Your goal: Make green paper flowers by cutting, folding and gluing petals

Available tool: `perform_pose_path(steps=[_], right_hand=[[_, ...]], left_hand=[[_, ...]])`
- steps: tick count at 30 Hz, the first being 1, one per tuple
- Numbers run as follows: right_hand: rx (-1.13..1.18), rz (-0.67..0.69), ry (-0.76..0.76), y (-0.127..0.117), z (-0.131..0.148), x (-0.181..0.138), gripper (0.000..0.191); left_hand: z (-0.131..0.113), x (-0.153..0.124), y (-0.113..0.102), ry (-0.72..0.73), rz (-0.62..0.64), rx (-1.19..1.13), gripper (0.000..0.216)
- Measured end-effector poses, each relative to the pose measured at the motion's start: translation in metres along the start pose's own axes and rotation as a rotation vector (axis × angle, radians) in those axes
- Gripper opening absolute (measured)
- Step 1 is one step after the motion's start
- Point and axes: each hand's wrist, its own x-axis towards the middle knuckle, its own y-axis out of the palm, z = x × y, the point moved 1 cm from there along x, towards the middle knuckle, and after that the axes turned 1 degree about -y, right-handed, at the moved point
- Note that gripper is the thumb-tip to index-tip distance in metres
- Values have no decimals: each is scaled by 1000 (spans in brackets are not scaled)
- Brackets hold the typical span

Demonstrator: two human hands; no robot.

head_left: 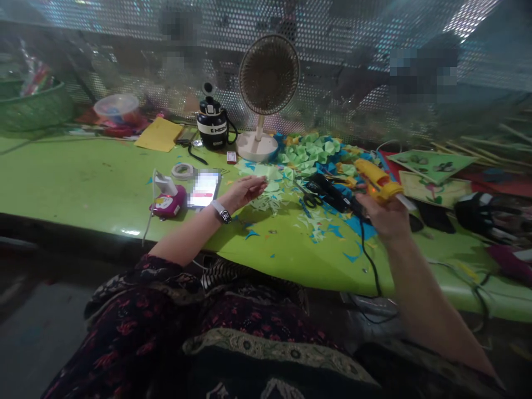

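Observation:
My right hand (390, 217) is wrapped round a yellow glue gun (376, 178), with a small orange light showing on its side. A black cord (368, 252) runs down from it over the table edge. My left hand (246, 190), a watch (221, 213) on its wrist, has its fingers drawn together above light green paper scraps (270, 202). Whatever is between the fingertips is too small to make out. Between the hands lie black-handled scissors (312, 200) and a dark, long object (330, 193). Behind them is a heap of cut green paper pieces (313, 152).
A fan (269, 75) and a black bottle (213, 130) stand at the back of the green table (103, 177). Left of my left hand are a phone (203, 188), a tape roll (183, 171) and a purple item (169, 204) with a plugged charger. Decorated triangles (434, 164) lie right.

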Motion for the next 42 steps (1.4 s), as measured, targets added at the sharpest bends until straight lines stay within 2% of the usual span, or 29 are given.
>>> perform_pose_path(steps=[4,7,13,16,19,25,33,38,42], right_hand=[[113,216,58,32,23,6,34],[162,373,61,50,34,8,33],[244,433,82,69,27,-8,35],[179,499,64,74,19,-20,31],[123,573,52,80,15,-29,29],[50,647,-38,89,8,-36,22],[13,645,-69,90,6,-36,19],[16,636,-72,89,7,-37,15],[-6,625,-84,87,14,-38,11]], left_hand=[[0,0,-4,50,35,72,13],[0,-2,-4,162,65,221,20],[-2,-9,-1,630,-14,888,19],[-3,-12,-1,765,-96,1059,21],[-1,-13,-1,788,-95,1089,24],[4,-18,5,797,-4,1092,26],[5,-19,7,758,45,1034,28],[5,-21,9,697,17,977,31],[4,-22,9,728,10,1017,32]])
